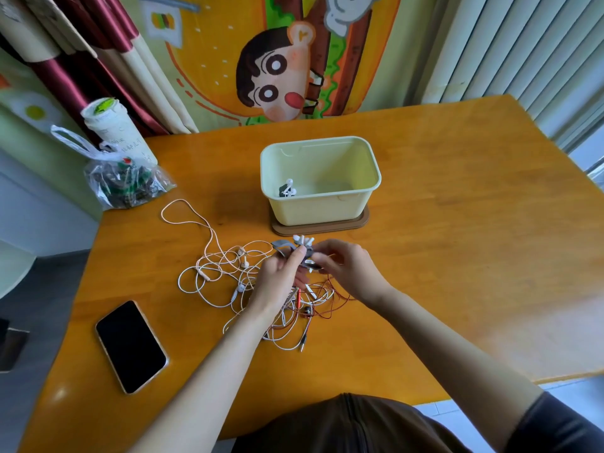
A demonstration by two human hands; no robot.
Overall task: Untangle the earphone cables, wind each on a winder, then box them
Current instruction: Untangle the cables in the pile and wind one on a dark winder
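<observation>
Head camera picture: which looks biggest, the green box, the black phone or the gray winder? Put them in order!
1. green box, biggest.
2. black phone, smaller, even though it lies nearer the camera.
3. gray winder, smallest by far; partly covered, so its full size is unsure.

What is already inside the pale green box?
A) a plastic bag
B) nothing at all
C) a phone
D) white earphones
D: white earphones lie bundled in the left corner of the box. The phone and plastic bag sit out on the table, and the left hand and right hand grip a grey winder.
</observation>
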